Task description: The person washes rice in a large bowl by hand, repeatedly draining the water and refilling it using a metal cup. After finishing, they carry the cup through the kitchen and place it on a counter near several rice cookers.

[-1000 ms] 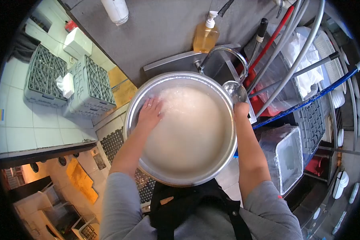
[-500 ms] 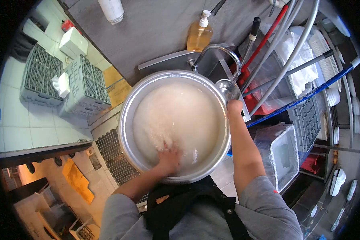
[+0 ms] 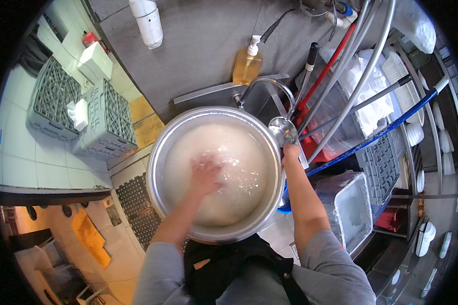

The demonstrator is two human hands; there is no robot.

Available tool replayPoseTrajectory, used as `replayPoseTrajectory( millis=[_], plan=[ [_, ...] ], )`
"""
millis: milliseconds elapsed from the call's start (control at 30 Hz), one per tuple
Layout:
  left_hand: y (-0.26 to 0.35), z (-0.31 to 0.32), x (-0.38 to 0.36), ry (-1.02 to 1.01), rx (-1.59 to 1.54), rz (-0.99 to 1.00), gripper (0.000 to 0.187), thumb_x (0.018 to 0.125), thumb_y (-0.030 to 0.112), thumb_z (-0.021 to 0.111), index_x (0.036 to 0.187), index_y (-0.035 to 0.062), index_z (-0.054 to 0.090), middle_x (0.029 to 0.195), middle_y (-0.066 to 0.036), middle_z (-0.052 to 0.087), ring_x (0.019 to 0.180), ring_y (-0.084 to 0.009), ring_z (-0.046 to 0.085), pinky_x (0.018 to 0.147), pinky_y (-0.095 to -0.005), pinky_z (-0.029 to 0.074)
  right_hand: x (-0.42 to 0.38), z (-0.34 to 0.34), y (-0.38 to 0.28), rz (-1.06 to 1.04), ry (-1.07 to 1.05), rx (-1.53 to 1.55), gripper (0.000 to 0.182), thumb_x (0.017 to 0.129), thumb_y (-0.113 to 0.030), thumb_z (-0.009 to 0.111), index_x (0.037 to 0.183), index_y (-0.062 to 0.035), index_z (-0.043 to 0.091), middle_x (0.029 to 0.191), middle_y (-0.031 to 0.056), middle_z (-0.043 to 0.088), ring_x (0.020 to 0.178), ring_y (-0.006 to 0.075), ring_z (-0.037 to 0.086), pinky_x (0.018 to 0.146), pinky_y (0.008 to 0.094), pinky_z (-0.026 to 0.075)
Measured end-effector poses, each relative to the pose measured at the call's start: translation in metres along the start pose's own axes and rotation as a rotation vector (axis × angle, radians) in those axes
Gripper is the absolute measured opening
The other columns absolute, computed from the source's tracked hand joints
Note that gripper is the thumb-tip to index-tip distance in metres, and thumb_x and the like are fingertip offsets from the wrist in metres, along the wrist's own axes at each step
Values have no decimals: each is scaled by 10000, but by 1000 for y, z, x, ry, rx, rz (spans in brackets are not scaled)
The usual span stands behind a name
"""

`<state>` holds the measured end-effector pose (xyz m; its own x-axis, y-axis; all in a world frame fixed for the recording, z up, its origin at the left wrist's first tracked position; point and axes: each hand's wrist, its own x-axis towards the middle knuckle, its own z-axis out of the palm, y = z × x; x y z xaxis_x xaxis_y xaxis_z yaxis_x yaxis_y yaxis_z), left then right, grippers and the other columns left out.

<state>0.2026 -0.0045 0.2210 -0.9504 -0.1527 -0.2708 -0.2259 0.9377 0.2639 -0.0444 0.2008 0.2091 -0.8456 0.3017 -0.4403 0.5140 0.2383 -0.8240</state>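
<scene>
A large round metal pot (image 3: 158, 152) full of cloudy white water (image 3: 239, 193) sits in front of me under a curved faucet (image 3: 269, 84). My left hand (image 3: 206, 175) is spread flat in the water near the pot's middle, fingers apart, holding nothing I can see. My right hand (image 3: 291, 152) grips the pot's right rim, just below the faucet's round spout head (image 3: 283, 130).
A soap dispenser (image 3: 247, 63) stands on the grey counter behind the faucet. Grey dish racks (image 3: 94, 114) lie on the floor at left. A clear plastic bin (image 3: 351, 208) and shelving with hoses, poles and white dishes crowd the right side.
My left hand swept from the pot's far left rim round to its near edge, and now lies at the middle. The right hand has stayed on the rim.
</scene>
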Motion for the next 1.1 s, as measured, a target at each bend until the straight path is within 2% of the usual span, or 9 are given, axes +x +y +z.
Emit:
replayPoseTrajectory(
  millis=[167,400,500,600,700,800,867,1000,1100],
  plan=[
    [-35,-6,-43,-35,-93,-272,759,698,455,650,1340,202,336,1452,-117,144,1326,-388,97,1006,-608,160,2,-32,-19,99,-151,118,319,777,-29,430,1074,82,468,850,182,600,596,283,632,557,415,512],
    [-1,46,-104,-202,7,-343,690,762,316,575,1327,28,305,1401,-269,153,1295,-460,112,999,-589,194,25,-85,-48,-84,-75,43,243,817,-47,421,995,114,455,764,211,600,498,302,622,373,342,496],
    [40,41,-110,-435,-26,-191,580,789,243,515,1312,59,346,1400,-245,191,1297,-430,152,1005,-583,191,20,-102,-77,-290,50,-38,215,810,-46,464,970,98,470,742,196,596,448,284,603,349,334,476],
    [57,37,-98,-464,-207,86,522,802,235,497,1299,119,390,1404,-213,216,1308,-381,172,1000,-602,178,-34,-107,-115,-622,106,-106,205,806,-42,471,974,75,484,730,191,594,489,289,614,347,339,472],
    [66,62,-81,-160,-133,292,539,773,264,569,1288,203,419,1420,-143,228,1310,-335,203,1006,-616,146,-87,-105,-148,-871,105,-198,241,797,-27,460,1021,52,501,752,195,610,614,301,638,427,350,488],
    [70,50,-62,-105,161,370,623,729,326,636,1302,258,399,1434,-89,221,1308,-326,219,1018,-616,114,-106,-94,-161,-1035,141,-281,308,791,-15,453,1093,16,507,832,207,628,754,302,645,583,350,498],
    [66,23,-51,-205,115,309,693,687,362,671,1311,277,383,1441,-58,214,1314,-319,206,1026,-608,102,-127,-81,-169,-1062,105,-203,359,796,-19,456,1151,-25,507,936,216,624,861,285,634,738,342,469],
    [50,15,-42,-293,75,230,819,607,431,724,1327,295,358,1448,-69,189,1331,-309,158,1026,-603,107,-163,-55,-182,-1262,183,-221,411,795,18,463,1197,-64,496,942,196,626,841,228,641,694,304,471],
    [34,34,-41,-228,9,238,766,616,496,699,1289,251,426,1435,-105,199,1307,-340,201,1016,-596,158,-194,-43,-197,-1306,126,-215,423,794,36,464,1199,-83,502,951,208,619,869,230,639,687,298,475]
  ],
)
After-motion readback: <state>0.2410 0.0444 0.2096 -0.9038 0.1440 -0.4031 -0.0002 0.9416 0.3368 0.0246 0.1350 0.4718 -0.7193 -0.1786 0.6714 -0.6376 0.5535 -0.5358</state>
